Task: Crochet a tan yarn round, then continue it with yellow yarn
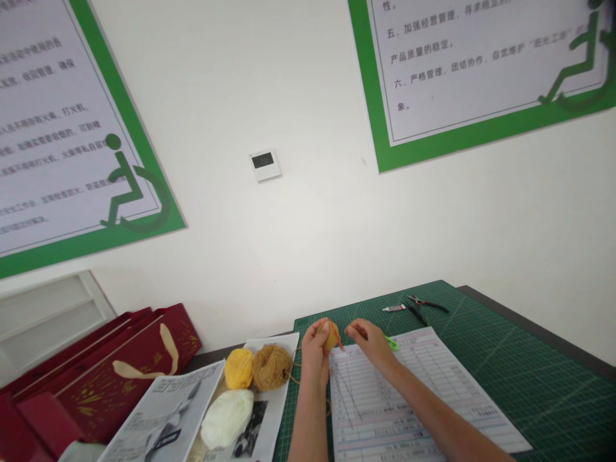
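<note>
Closed around a small tan-yellow knitted or crocheted piece (330,336) with an orange edge is my left hand (315,350). A short orange strand (339,340) hangs from that piece. Just to the right, apart from it, my right hand (373,340) is pinched; what its fingertips hold is too small to make out. A bright green plastic object (392,344) shows beside the right wrist, partly hidden. Brown yarn runs by the left wrist from a brown yarn ball (271,367). Below both hands lies a printed form sheet (385,410) with ruled lines.
A yellow yarn ball (239,368) and a white yarn ball (227,418) sit on printed papers at left. Dark red gift bags (139,378) stand further left. Pliers (430,304) and a small tube (394,308) lie on the green cutting mat (486,346). A wall rises behind.
</note>
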The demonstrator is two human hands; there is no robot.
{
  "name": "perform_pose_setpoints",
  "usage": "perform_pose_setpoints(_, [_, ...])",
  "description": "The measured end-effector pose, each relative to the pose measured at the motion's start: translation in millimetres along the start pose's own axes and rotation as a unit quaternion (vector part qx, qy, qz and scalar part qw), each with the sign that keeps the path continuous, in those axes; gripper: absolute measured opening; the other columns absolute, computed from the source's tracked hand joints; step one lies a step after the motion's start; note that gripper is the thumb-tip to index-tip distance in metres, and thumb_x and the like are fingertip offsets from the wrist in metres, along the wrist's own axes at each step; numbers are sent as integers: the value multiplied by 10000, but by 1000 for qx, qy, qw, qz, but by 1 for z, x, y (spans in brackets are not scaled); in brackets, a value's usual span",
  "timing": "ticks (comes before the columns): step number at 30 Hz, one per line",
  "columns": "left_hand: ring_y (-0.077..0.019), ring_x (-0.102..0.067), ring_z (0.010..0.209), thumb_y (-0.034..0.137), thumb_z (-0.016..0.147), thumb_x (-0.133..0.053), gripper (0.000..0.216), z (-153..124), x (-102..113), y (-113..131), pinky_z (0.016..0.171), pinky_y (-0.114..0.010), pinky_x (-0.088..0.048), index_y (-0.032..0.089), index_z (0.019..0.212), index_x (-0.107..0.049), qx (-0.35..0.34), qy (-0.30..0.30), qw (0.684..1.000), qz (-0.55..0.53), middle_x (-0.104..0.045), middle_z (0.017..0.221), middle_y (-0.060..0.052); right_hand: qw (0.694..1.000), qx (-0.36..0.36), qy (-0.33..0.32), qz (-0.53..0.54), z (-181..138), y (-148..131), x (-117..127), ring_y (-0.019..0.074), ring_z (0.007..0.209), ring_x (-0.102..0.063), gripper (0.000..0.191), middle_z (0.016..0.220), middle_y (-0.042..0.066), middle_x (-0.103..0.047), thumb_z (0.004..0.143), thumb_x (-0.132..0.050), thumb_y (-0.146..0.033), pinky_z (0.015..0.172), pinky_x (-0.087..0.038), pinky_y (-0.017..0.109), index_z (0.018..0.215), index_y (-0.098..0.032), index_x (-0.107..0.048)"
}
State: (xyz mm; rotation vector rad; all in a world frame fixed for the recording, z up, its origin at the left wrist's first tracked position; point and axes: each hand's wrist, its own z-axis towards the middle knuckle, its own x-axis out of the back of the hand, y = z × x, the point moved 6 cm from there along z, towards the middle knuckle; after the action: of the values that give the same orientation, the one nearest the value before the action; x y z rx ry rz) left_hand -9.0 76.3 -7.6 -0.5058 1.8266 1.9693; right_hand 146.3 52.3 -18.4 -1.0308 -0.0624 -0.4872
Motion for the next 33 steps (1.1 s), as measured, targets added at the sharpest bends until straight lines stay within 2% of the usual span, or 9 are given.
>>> perform_pose_setpoints(4, [-124, -578, 597, 264, 532, -849, 339, -4, -10, -6, 575, -243, -441, 122, 795, -691, 9, -46, 997, 53, -655, 690, -26, 995, -21, 4, 98, 3, 4, -2, 186, 669, -635, 264, 734, 51, -698, 832, -542, -419, 633, -485, 298, 777, -183, -646])
perform_pose_setpoints(7, [-119, -572, 602, 254, 543, -840, 325, -5, -15, -10, 596, -241, -430, 125, 803, -694, 9, -80, 994, 79, -650, 690, -23, 990, -39, 7, 132, 4, 8, -5, 188, 659, -638, 247, 717, 52, -690, 784, -596, -419, 635, -498, 303, 750, -176, -633])
perform_pose_setpoints(13, [-122, -576, 596, 196, 572, -810, 292, -7, -16, -15, 586, -240, -419, 127, 824, -679, 17, -111, 988, 109, -655, 697, -28, 987, -107, -8, 123, 3, 19, -8, 144, 542, -544, 189, 585, 6, -606, 709, -616, -352, 533, -420, 261, 634, -179, -601])
perform_pose_setpoints(19, [-112, -566, 557, 147, 589, -782, 263, -15, -26, -17, 568, -237, -420, 124, 817, -651, 58, -166, 976, 126, -653, 664, -23, 976, -167, -1, 137, 1, 30, -9, 106, 410, -432, 227, 486, -34, -505, 755, -535, -370, 416, -343, 230, 609, -196, -545])
perform_pose_setpoints(29, [-142, -623, 621, 121, 641, -710, 223, -21, -33, -22, 615, -254, -442, 118, 850, -632, 87, -231, 960, 132, -698, 732, -62, 956, -241, 26, 164, 0, 43, -14, 97, 316, -388, 233, 406, -60, -458, 759, -538, -375, 353, -289, 226, 602, -206, -508])
perform_pose_setpoints(33, [-133, -612, 599, 118, 633, -714, 211, -22, -32, -25, 588, -244, -427, 116, 827, -630, 88, -230, 959, 144, -679, 704, -45, 949, -255, 31, 184, -1, 45, -15, 84, 314, -354, 261, 386, -79, -409, 745, -570, -396, 358, -270, 222, 582, -216, -475])
